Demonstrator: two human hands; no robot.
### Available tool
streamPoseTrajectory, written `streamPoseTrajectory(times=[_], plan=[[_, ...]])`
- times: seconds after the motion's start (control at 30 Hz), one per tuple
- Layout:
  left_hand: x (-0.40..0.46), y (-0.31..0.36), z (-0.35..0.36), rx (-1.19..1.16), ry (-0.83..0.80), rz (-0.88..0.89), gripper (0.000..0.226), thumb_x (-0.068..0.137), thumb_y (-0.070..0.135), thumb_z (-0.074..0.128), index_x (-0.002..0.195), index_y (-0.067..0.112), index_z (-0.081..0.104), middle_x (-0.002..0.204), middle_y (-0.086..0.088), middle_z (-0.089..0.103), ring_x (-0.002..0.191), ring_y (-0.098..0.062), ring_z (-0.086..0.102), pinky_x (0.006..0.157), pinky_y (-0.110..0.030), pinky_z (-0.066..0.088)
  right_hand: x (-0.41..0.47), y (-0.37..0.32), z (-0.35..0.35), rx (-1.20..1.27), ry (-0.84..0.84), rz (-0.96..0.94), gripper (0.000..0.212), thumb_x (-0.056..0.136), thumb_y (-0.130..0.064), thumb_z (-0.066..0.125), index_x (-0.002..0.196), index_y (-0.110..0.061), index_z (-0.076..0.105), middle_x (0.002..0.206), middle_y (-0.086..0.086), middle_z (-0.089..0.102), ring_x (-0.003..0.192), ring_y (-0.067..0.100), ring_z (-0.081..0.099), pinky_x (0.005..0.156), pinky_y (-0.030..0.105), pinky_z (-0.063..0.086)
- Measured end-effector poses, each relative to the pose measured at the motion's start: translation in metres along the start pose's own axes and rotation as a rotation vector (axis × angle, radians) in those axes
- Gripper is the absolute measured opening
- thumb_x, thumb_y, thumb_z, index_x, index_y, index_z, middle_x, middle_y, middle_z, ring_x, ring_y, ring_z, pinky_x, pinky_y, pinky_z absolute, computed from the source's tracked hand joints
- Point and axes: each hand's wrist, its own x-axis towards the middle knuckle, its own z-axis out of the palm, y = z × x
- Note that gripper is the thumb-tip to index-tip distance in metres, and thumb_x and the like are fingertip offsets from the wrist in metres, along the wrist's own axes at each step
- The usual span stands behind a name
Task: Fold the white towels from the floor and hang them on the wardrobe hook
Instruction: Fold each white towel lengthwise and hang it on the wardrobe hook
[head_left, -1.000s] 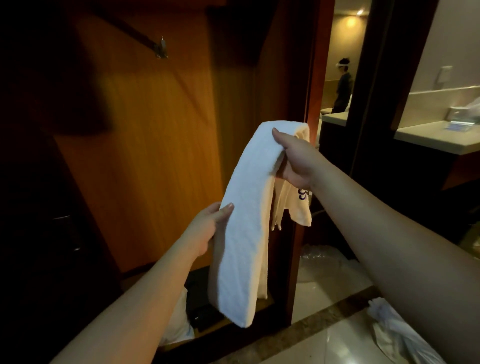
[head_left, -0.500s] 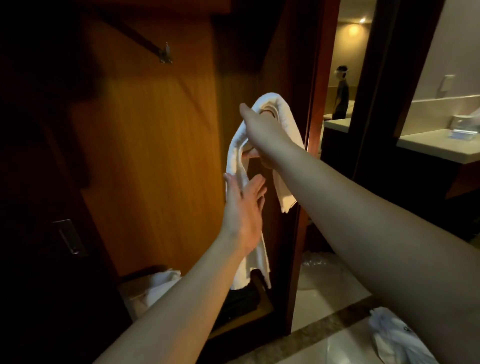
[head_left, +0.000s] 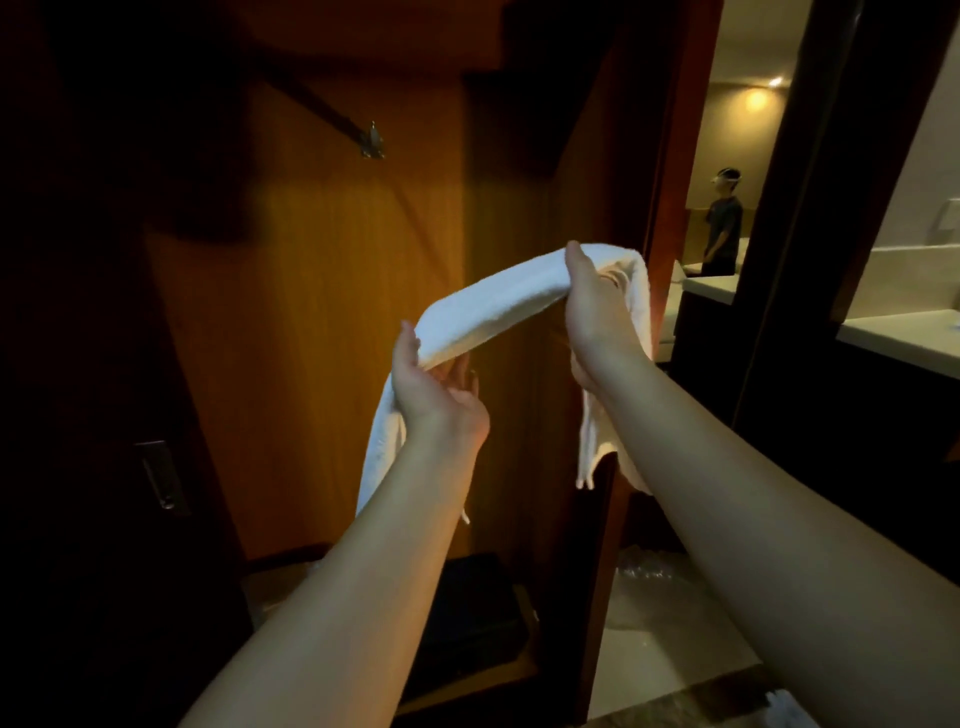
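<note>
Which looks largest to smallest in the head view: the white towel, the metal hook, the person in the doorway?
1. White towel, by far the largest.
2. Person in the doorway.
3. Metal hook, the smallest.
This is apparent size only: the person stands far off, so nearness to the camera enlarges the towel.

One towel (head_left: 498, 301) (white), two hands.

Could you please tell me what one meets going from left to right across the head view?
Door latch plate → wardrobe hook → left hand → white towel → right hand → person standing → countertop.
</note>
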Motion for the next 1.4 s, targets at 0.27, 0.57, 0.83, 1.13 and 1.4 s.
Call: streamPoseTrajectory(times=[0.27, 0.57, 0.83, 1.13, 1.4], plan=[[-0.006, 0.019, 0.021, -0.151, 0.116, -0.053, 0.027, 0.094, 0.011, 0.066, 0.115, 0.001, 0.051, 0.106, -0.024, 0.067, 0.098, -0.038, 0.068, 0.065, -0.052, 0.060, 0.027, 0.016, -0.015, -0.149, 0.017, -0.078, 0.079, 0.098, -0.065, 0.037, 0.152, -0.008, 0.040, 0.104, -0.009, 0.052, 0.088, 0.005, 0.045, 0.088, 0.034, 0.030], [0.019, 0.058, 0.026, 0.140, 0.174, 0.188, 0.041, 0.098, 0.021, 0.064, 0.131, 0.004, 0.049, 0.122, -0.020, 0.066, 0.106, -0.033, 0.066, 0.089, -0.047, 0.057, 0.052, 0.018, -0.002, -0.083, -0.073, -0.086, 0.035, 0.096, -0.063, 0.046, 0.094, -0.029, 0.050, 0.075, -0.011, 0.050, 0.070, 0.004, 0.049, 0.062, 0.027, 0.037], [0.065, 0.138, 0.054, 0.368, 0.127, 0.286, 0.030, 0.101, 0.027, 0.056, 0.123, 0.007, 0.050, 0.119, -0.014, 0.066, 0.110, -0.027, 0.065, 0.102, -0.042, 0.050, 0.102, -0.001, 0.051, 0.099, -0.125, -0.117, 0.037, 0.095, -0.060, 0.054, 0.115, -0.033, 0.069, 0.110, 0.002, 0.068, 0.112, 0.021, 0.063, 0.099, 0.039, 0.047], [0.150, 0.229, 0.097, 0.611, -0.253, 0.358, 0.088, 0.097, 0.072, 0.031, 0.153, 0.003, 0.034, 0.154, -0.023, 0.042, 0.145, -0.033, 0.037, 0.121, -0.043, 0.026, 0.177, -0.070, 0.136, 0.087, -0.301, -0.273, 0.037, 0.089, -0.075, 0.049, 0.103, -0.042, 0.058, 0.108, -0.006, 0.069, 0.103, 0.011, 0.064, 0.085, 0.031, 0.048], [0.231, 0.278, 0.144, 0.821, -0.284, 0.409, 0.108, 0.087, 0.087, 0.017, 0.159, 0.007, 0.022, 0.161, -0.015, 0.035, 0.149, -0.028, 0.032, 0.124, -0.042, 0.020, 0.250, -0.126, 0.178, -0.031, -0.278, -0.373, 0.090, 0.062, -0.095, 0.041, 0.135, -0.042, 0.049, 0.139, 0.003, 0.060, 0.125, 0.021, 0.058, 0.113, 0.049, 0.040]])
